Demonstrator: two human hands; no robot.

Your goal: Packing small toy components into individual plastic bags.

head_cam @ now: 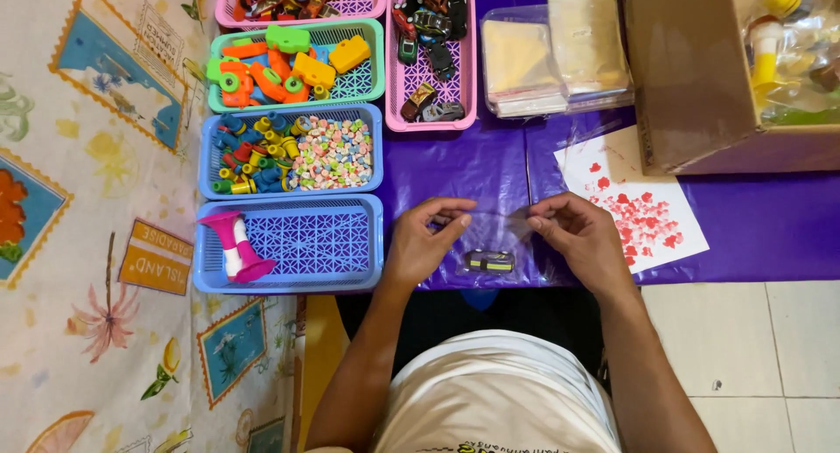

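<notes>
Left fingers: the left hand (420, 243) pinches the top edge of a clear plastic bag (492, 243) between thumb and fingertips, near its left corner.
Right fingers: the right hand (582, 238) pinches the same edge at the right corner, so the mouth of the bag is pulled taut between the two hands.
Bag contents: a small dark toy car (489, 261) lies at the bottom of the bag, just below and between the hands, resting on the purple table cover (455, 168).
Why flat: the bag lies on the cover rather than in the air, which steadies the thin film while both hands work its edge.
Nearest basket: a blue basket (302, 243) just left of the left hand holds only a pink and white toy (234, 245).
Supplies: a pink basket of toy cars (433, 59) and a stack of clear bags (551, 59) sit further back, within arm's reach.
Right side: a sheet with red hearts (639, 208) lies partly under a cardboard box (700, 77).
</notes>
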